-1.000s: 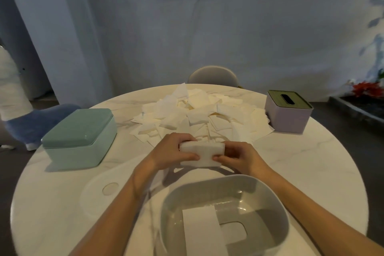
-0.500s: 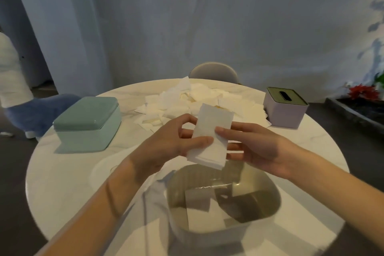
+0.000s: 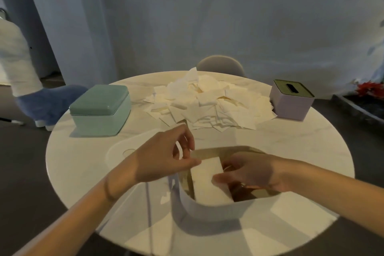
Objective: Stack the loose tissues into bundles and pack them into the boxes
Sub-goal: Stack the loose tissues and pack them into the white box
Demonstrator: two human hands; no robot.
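Observation:
A white bundle of stacked tissues lies tilted inside the open white box at the table's near edge. My right hand reaches into the box and grips the bundle, thumb on top, fingers behind its right side. My left hand hovers over the box's left rim; only its thumb tip touches the bundle's far left corner, and its fingers are lifted and loosely curled. The pile of loose tissues covers the far middle of the round table.
A mint-green box with its lid on stands at the left. A lilac box with an olive slotted lid is at the right. A white lid lies flat beside my left hand. A chair is behind the table, and a person at far left.
Both hands lifted the bundle off the table, turned it lengthwise, and lowered it into the white box. My left fingers have come off it.

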